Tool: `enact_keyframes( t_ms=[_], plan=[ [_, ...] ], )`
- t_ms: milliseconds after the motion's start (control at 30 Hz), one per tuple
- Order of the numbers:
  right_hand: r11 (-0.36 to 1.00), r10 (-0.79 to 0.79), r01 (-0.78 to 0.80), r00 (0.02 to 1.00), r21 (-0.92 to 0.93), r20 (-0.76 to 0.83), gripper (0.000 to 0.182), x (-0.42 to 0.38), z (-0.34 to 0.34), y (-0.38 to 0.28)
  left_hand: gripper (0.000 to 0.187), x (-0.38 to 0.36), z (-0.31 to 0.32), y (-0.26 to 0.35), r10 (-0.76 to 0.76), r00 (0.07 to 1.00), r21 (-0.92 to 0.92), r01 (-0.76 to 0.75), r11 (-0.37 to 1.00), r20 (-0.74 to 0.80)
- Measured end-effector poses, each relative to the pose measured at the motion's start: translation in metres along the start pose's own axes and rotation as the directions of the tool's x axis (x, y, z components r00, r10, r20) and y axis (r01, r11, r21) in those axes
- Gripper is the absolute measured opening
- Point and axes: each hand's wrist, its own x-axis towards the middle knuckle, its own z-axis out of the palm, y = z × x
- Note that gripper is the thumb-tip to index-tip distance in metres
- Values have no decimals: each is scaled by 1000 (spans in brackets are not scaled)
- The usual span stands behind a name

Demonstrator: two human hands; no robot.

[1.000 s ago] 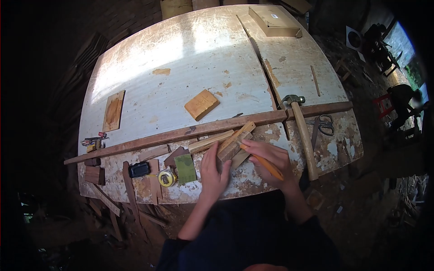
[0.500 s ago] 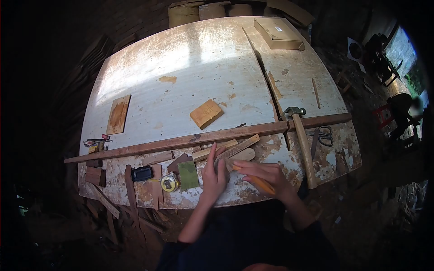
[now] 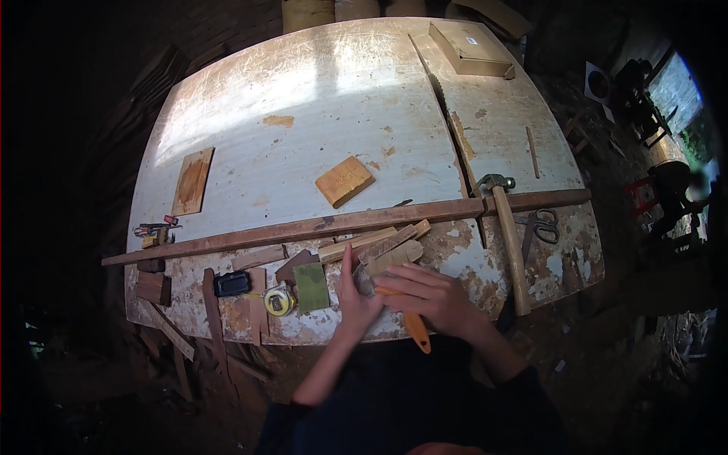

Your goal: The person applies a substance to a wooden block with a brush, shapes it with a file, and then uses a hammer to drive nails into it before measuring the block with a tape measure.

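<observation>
My right hand (image 3: 436,302) is closed around an orange-handled tool (image 3: 416,334), whose handle end points down toward my body. The tool's head is mostly hidden between my hands. Close against it on the left, my left hand (image 3: 358,303) has its fingers stretched upward, one standing apart. Just beyond my hands lie a rounded pale wood piece (image 3: 406,254) and a striped wood strip (image 3: 393,244). A green cloth square (image 3: 312,288) lies left of my left hand, beside a yellow tape measure (image 3: 278,301).
A long wooden bar (image 3: 303,233) crosses the worn table (image 3: 250,174). On the right are a hammer (image 3: 509,243), scissors (image 3: 541,227) and a long saw (image 3: 447,114). A wood block (image 3: 345,182) lies beyond the bar; a cardboard box (image 3: 474,51) sits at the far right.
My right hand has moved left against my left hand, and the orange handle has swung to point more steeply down. The view has shifted slightly.
</observation>
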Motion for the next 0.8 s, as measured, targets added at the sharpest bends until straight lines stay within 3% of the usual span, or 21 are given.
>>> enact_keyframes(
  t_ms=[133,167,267,300,400,533,567,667,767,800],
  plan=[
    [969,231,-241,964,-60,-130,21,-2,-4,19,111,2,-2,3,-76,997,-33,76,997,1],
    [980,163,-174,981,-97,-107,22,1,-1,11,112,2,-2,3,-81,997,-36,81,996,4],
    [999,-12,12,1000,32,13,23,2,7,2,115,-1,-3,-2,30,999,19,-31,999,30],
    [997,31,-31,1000,77,-2,22,2,2,12,114,-3,-2,-4,1,1000,40,-1,999,21],
    [963,251,-261,959,-60,-133,17,3,-1,17,112,-2,2,-4,-49,999,-17,49,999,-14],
    [999,-4,5,1000,-46,14,32,8,3,0,113,-5,-1,-7,22,1000,37,-23,999,21],
    [997,72,-72,997,40,-6,30,5,1,9,113,-5,-1,-7,21,1000,52,-22,998,16],
    [964,230,-245,963,-103,-138,29,8,-5,9,113,-9,1,-8,-29,1000,41,29,999,0],
    [996,10,-9,1000,-85,20,27,10,4,-11,112,-7,-1,-5,-4,1000,20,4,1000,22],
    [997,59,-60,998,-49,-23,26,8,1,-7,112,-6,0,-5,8,1000,35,-9,999,19]
  ],
)
